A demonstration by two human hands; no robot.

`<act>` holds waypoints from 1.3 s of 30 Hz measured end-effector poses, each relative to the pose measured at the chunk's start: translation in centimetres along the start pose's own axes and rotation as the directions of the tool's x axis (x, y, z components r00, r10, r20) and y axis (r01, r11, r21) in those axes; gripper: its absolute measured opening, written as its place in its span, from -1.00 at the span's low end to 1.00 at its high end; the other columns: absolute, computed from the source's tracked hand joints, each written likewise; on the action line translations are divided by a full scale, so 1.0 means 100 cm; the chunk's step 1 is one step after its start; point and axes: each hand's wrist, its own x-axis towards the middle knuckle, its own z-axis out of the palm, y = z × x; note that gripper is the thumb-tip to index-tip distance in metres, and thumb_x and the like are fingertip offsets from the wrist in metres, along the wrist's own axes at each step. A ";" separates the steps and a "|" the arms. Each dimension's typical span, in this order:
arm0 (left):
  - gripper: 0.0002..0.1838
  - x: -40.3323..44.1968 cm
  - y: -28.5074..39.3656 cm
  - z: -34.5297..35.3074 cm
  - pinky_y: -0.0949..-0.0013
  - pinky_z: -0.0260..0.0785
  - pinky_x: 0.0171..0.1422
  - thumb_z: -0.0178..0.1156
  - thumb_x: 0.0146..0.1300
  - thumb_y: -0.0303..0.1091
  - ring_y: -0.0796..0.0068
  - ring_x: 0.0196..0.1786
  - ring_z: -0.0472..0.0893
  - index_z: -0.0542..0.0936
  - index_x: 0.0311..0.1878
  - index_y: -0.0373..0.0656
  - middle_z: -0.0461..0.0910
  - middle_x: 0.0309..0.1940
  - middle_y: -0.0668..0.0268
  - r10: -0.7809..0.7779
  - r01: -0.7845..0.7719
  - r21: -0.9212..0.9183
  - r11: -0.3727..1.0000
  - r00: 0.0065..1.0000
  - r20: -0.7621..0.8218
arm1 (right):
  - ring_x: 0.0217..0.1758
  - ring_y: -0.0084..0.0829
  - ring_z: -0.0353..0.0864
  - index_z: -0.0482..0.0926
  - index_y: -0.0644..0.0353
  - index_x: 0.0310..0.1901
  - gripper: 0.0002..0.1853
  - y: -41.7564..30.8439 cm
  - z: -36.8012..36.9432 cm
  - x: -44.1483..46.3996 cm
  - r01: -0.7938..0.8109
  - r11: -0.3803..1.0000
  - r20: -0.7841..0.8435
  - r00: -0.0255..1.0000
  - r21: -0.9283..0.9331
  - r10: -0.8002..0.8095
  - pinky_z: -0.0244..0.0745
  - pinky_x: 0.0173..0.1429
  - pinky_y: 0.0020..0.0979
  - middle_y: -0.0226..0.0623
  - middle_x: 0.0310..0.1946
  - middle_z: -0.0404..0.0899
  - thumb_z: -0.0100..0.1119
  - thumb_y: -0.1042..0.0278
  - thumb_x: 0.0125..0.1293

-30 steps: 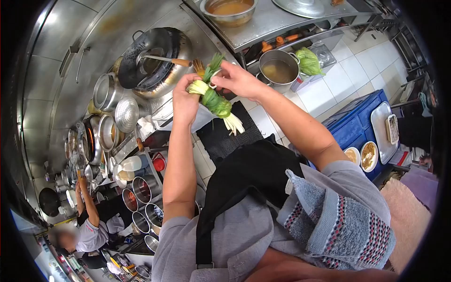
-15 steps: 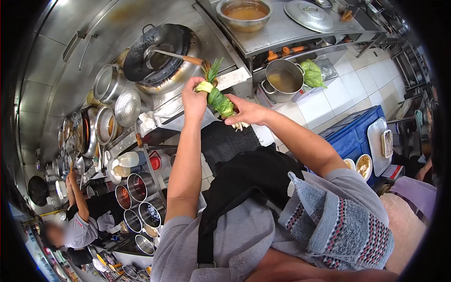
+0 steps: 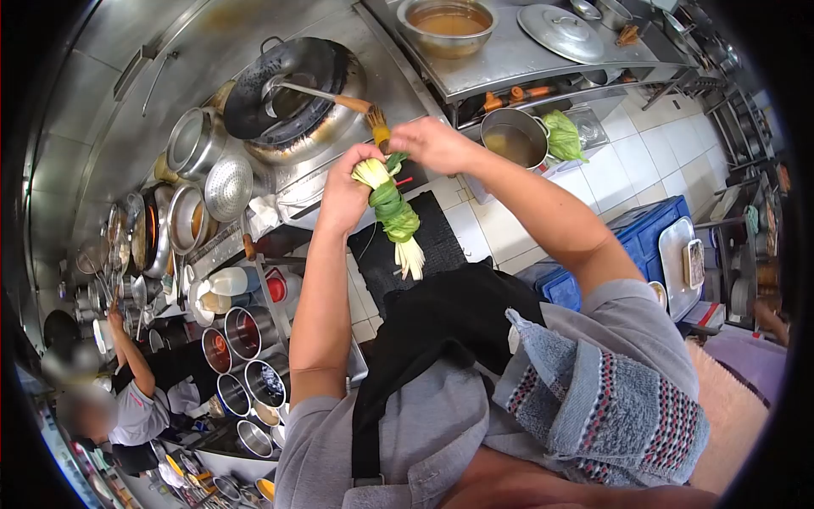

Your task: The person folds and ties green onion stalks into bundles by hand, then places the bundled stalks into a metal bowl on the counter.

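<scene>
Gripped leafy bundle [image 3: 393,208] near frame centre with curled left fingers [image 3: 365,152]; held right fingers [image 3: 407,134] half-bent beside it; couldn't tell their grip.

A single head-worn view is given here, aimed forward and steeply down: the black apron [image 3: 458,310] is framed right below, left hand [image 3: 346,191] and right hand [image 3: 431,144] close above centre, the wok [image 3: 254,102] beyond, everything bowed wide!
</scene>
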 end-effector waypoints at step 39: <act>-0.26 -0.020 0.053 -0.071 0.12 0.40 0.32 0.47 0.02 -0.40 0.17 0.32 0.51 0.43 0.32 -0.25 0.52 0.26 0.12 -0.296 0.142 0.510 0.848 0.926 0.234 | -0.65 -0.60 0.44 0.46 0.15 -0.36 -0.87 0.039 0.061 -0.073 -0.751 0.403 0.716 0.644 0.523 0.270 0.23 -0.66 -0.56 -0.42 -0.60 0.47 0.24 0.42 0.13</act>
